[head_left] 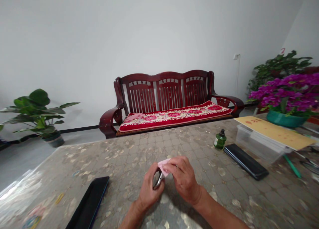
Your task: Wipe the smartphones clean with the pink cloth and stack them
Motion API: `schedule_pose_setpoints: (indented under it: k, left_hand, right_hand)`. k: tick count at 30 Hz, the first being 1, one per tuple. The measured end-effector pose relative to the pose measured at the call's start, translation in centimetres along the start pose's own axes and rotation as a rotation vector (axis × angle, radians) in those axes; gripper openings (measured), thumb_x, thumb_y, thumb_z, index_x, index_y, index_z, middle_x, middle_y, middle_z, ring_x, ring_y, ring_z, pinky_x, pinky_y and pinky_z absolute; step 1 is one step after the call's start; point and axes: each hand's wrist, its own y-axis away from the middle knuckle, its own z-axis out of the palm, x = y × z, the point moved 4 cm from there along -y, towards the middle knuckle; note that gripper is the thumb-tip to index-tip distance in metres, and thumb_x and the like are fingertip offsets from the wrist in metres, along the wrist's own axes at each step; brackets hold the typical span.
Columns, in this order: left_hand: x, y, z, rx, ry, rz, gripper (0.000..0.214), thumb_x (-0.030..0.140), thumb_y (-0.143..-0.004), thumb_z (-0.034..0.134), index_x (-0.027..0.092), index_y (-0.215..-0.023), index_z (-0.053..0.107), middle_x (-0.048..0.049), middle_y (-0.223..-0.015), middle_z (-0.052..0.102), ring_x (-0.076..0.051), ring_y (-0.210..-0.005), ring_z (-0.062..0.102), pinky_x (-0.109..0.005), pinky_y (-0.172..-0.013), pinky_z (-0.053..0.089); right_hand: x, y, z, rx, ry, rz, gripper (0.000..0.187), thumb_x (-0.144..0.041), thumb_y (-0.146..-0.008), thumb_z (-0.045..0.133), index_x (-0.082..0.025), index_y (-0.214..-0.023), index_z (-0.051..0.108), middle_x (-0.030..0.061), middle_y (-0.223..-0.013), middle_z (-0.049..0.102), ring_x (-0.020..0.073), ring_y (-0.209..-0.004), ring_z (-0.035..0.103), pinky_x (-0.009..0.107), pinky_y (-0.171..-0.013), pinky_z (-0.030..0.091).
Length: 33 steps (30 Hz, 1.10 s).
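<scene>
Near the front middle of the table, my left hand (150,189) is closed around a slim, dark object with a silver edge (158,181), held tilted on its side. Its kind is hard to make out, since my fingers and palm cover most of it. A pale pink piece like paper or cloth (163,162) lies against its upper end. My right hand (183,177) has its fingers pressed together on that pink piece, close beside the left hand. Both hands are just above the patterned tablecloth (134,156).
A black tablet-like slab (88,202) lies at left, with rubber bands (59,198) nearby. At right are a green bottle (220,140), a black wallet-like case (245,161), a clear plastic box (256,142) under a yellow envelope (274,131), and purple flowers (286,92). Beyond stands a wooden bench (166,92).
</scene>
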Motion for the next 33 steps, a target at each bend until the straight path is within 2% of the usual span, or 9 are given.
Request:
schedule_pose_setpoints:
  k: [5,9,11,13,16,20,25,30,33]
  left_hand:
    - [-0.2,-0.1,-0.1,-0.054,0.076,-0.044,0.043,0.029,-0.072,0.060,0.017,-0.113,0.065,-0.0084,-0.105,0.071,-0.028,-0.096,0.067,-0.038,-0.088,0.053]
    - [-0.4,-0.1,-0.2,-0.003,-0.007,-0.034,0.041,0.023,-0.069,0.057,0.018,-0.108,0.066,-0.0073,-0.104,0.072,-0.028,-0.097,0.066,-0.039,-0.090,0.052]
    - [-0.4,-0.1,-0.2,-0.016,-0.031,-0.001,0.041,0.021,-0.069,0.056,0.019,-0.108,0.066,-0.0067,-0.104,0.072,-0.027,-0.095,0.067,-0.037,-0.088,0.053]
    - [-0.2,-0.2,-0.1,-0.054,-0.045,0.036,0.037,0.021,-0.071,0.054,0.019,-0.106,0.065,-0.0062,-0.100,0.071,-0.025,-0.090,0.066,-0.034,-0.084,0.053]
    - [0.5,-0.4,0.1,-0.158,-0.057,0.084,0.026,0.022,-0.074,0.053,0.019,-0.098,0.064,-0.0050,-0.090,0.068,-0.022,-0.080,0.063,-0.031,-0.075,0.052]
    - [1.4,-0.4,0.6,-0.324,-0.033,0.125,0.033,0.019,-0.071,0.056,0.021,-0.102,0.065,-0.0058,-0.098,0.069,-0.024,-0.087,0.063,-0.034,-0.082,0.050]
    - [1.4,-0.1,0.5,-0.346,0.001,0.106,0.042,0.020,-0.071,0.060,0.023,-0.113,0.066,-0.0064,-0.105,0.071,-0.027,-0.094,0.065,-0.038,-0.088,0.050]
    - [0.6,0.1,0.2,-0.327,0.013,0.032,0.042,0.022,-0.072,0.067,0.025,-0.114,0.070,-0.0075,-0.105,0.073,-0.028,-0.096,0.067,-0.041,-0.094,0.049]
    - [-0.3,0.2,0.1,-0.254,-0.010,0.009,0.044,0.022,-0.069,0.072,0.027,-0.112,0.071,-0.0065,-0.106,0.074,-0.029,-0.099,0.067,-0.048,-0.107,0.040]
  right_hand:
    - [-1.4,-0.1,0.2,-0.050,-0.060,-0.107,0.020,-0.016,-0.097,0.050,-0.020,-0.111,0.063,0.0054,-0.096,0.069,0.0166,-0.090,0.060,0.030,-0.081,0.050]
    - [0.3,-0.3,0.0,-0.052,-0.020,0.006,0.024,-0.011,-0.096,0.048,-0.021,-0.111,0.064,0.0056,-0.096,0.067,0.0173,-0.090,0.059,0.030,-0.078,0.050]
    - [1.0,-0.5,-0.3,-0.093,-0.031,0.020,0.027,-0.010,-0.095,0.046,-0.021,-0.112,0.064,0.0062,-0.097,0.065,0.0178,-0.090,0.058,0.031,-0.077,0.049]
    - [1.1,-1.0,-0.6,-0.207,-0.040,0.012,0.029,-0.008,-0.095,0.043,-0.021,-0.113,0.063,0.0061,-0.097,0.063,0.0180,-0.089,0.056,0.031,-0.077,0.048]
    - [0.8,-1.7,-1.1,-0.475,-0.006,0.043,0.031,-0.003,-0.092,0.045,-0.021,-0.108,0.064,0.0047,-0.095,0.061,0.0184,-0.091,0.054,0.030,-0.076,0.048]
    - [0.0,-2.0,-2.3,-0.624,0.089,0.060,0.021,-0.003,-0.089,0.055,-0.022,-0.094,0.063,0.0020,-0.089,0.059,0.0178,-0.087,0.054,0.028,-0.070,0.046]
    - [-0.4,-1.0,-2.4,-0.682,0.131,-0.007,0.017,-0.005,-0.086,0.063,-0.021,-0.089,0.062,0.0008,-0.088,0.060,0.0181,-0.083,0.053,0.030,-0.067,0.043]
    - [-0.3,-0.1,-1.8,-0.689,0.143,-0.060,0.011,-0.011,-0.089,0.062,-0.021,-0.088,0.062,0.0014,-0.091,0.061,0.0187,-0.085,0.052,0.031,-0.071,0.042]
    - [0.0,0.4,-1.4,-0.656,0.159,-0.103,0.010,-0.011,-0.091,0.058,-0.020,-0.091,0.062,0.0029,-0.091,0.061,0.0190,-0.084,0.051,0.031,-0.072,0.042]
